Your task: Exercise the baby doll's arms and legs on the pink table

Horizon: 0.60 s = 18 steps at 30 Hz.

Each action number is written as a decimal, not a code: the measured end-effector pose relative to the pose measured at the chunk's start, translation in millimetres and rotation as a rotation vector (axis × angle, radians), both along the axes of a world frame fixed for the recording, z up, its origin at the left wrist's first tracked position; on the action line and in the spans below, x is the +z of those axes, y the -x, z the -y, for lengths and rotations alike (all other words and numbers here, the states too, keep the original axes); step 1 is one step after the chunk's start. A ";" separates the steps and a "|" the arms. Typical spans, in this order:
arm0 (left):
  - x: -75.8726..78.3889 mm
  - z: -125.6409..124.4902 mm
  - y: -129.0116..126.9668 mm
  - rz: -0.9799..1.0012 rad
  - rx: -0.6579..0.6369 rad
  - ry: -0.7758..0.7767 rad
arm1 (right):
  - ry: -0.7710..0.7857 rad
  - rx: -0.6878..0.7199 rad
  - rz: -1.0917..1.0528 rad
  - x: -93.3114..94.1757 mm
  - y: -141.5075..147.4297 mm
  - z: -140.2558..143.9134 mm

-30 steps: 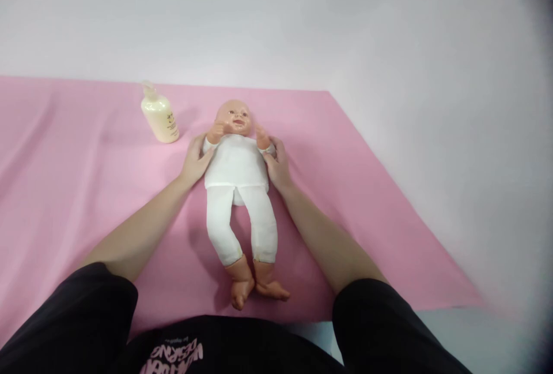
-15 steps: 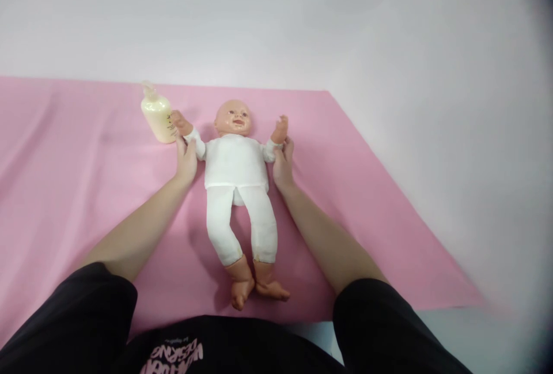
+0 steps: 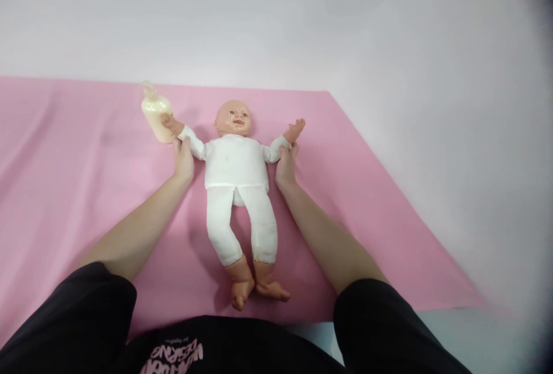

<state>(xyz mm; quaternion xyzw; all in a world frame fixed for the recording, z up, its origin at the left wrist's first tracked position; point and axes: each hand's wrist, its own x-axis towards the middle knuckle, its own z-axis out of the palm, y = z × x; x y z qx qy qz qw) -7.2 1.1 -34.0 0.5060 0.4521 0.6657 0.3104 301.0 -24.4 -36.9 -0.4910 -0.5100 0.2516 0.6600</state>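
A baby doll (image 3: 235, 161) in a white top and trousers lies on its back, its head away from me and its bare feet toward me. Its arms are spread out to both sides. My left hand (image 3: 184, 161) is closed around the doll's arm on the left, near the wrist. Around the forearm on the right, my right hand (image 3: 286, 165) is closed in the same way. Some of my fingers are hidden beneath the doll's sleeves. Behind the doll's left-side hand stands a pale yellow pump bottle (image 3: 156, 110), partly covered by it.
A pink cloth (image 3: 363, 218) covers the surface under the doll, with folds at the left. Its slanted right edge and its far edge border a plain white area (image 3: 276, 22).
Both doll arms have swung further outward in my hands, and its hands now point more to the sides. The one on the left covers more of the bottle. The doll's body has stayed put.
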 end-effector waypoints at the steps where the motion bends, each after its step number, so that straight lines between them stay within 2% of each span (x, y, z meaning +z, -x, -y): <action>1: 4.5 4.8 -3.6 0.024 0.013 0.009 | 0.000 0.016 0.013 2.4 1.8 3.0; 6: 23.7 23.5 -16.5 -0.173 -0.117 -0.028 | 0.026 0.122 0.067 20.6 16.2 17.9; 11: 29.9 27.7 -18.0 -0.417 -0.154 -0.082 | 0.005 0.195 0.200 25.8 22.4 22.2; 15: 26.4 26.8 -17.3 -0.269 -0.130 -0.042 | 0.032 0.184 0.113 25.5 21.6 21.9; 18: 18.2 21.5 -12.1 -0.101 -0.045 -0.034 | 0.044 0.156 0.022 24.8 19.5 21.4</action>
